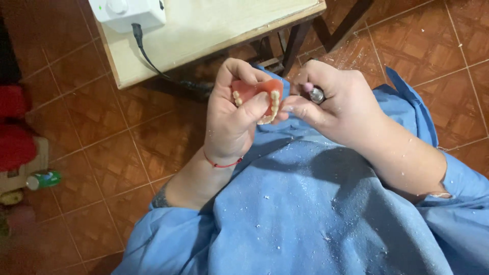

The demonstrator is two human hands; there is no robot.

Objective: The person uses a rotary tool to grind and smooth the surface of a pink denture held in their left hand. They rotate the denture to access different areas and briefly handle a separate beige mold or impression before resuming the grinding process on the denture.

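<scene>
Your left hand point(232, 119) sits left of your right hand point(338, 104), the two just beside each other above your lap, with the gown point(305, 214) spread beneath them. The denture point(260, 97) rests in your left grip, thumb across its front, its right end touching the fingertips of your right hand. The handpiece point(316, 94) lies in your right grip, its tip just right of the denture. Behind your hands stands the bench point(214, 35); the box unit point(130, 12) sits at its far left edge, and the cable point(153, 63) drops from that unit over the near edge. The floor point(102, 153) lies left of you, with a bottle point(45, 179) near its left side.
</scene>
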